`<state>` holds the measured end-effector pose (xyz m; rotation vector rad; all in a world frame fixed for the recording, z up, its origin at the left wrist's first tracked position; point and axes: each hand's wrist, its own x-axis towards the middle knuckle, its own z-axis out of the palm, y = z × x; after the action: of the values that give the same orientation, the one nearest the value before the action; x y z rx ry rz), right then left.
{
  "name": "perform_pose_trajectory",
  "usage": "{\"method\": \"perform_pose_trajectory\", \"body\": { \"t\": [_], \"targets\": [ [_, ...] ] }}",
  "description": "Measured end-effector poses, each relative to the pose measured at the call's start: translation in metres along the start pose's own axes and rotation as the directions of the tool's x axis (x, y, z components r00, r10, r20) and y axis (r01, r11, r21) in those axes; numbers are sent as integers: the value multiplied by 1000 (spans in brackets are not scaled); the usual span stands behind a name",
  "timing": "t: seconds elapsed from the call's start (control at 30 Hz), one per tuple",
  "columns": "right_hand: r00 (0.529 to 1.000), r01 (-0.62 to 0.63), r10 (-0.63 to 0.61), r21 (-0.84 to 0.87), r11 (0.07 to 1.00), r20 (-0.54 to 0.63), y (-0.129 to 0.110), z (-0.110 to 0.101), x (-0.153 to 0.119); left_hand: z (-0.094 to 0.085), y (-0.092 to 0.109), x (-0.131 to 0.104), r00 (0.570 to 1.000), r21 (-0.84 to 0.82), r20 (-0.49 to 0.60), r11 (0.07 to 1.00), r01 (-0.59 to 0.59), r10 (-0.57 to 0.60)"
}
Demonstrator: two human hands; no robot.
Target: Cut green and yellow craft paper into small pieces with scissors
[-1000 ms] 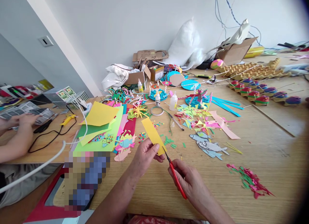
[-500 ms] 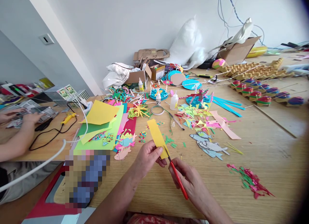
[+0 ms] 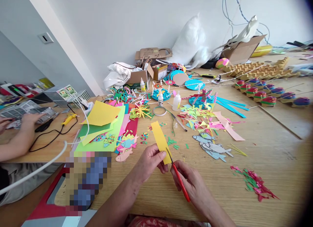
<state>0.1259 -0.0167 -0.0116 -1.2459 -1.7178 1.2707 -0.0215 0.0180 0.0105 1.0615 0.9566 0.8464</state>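
Note:
My left hand [image 3: 153, 159] pinches a yellow paper strip [image 3: 159, 137] between thumb and fingers, near the strip's lower end. In my right hand [image 3: 187, 176] is a pair of scissors [image 3: 180, 180] with red handles. Their blades point up and left and lie at the right edge of the strip, close to my left thumb. Whether the blades are parted is hard to see. Small green paper scraps [image 3: 172, 141] lie on the table just beyond the strip, and grey paper fish [image 3: 212, 147] lie to the right.
Coloured paper sheets [image 3: 102, 113] are stacked at left, with paper fish [image 3: 126, 143] beside them. Glue bottles [image 3: 176, 101] stand beyond my hands. Red and green clippings [image 3: 254, 183] lie at right. A co-worker's arm [image 3: 18, 137] rests at the far left, near a white cable [image 3: 55, 158].
Both hands hold nearly the same pose, with the strip and scissors barely shifted. The co-worker's hands at far left have moved slightly. The view has shifted a little.

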Motion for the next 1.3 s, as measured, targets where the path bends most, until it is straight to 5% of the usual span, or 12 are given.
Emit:
{"method": "perform_pose_trajectory", "body": {
  "t": [0.57, 0.9, 1.3],
  "targets": [
    [1000, 0, 0, 68, 998, -8, 3, 2, 0, 2, -5, -2, 999, -35, 36, 999, 41, -40],
    [998, -32, 30, -46, 998, -51, 8, 5, -1, -6, -4, 5, 996, 8, -85, 999, -34, 35],
    [1000, -19, 20, 55, 998, -12, 3, 3, -1, 3, -7, 3, 999, 6, -49, 1000, -23, 23]
  ]
}}
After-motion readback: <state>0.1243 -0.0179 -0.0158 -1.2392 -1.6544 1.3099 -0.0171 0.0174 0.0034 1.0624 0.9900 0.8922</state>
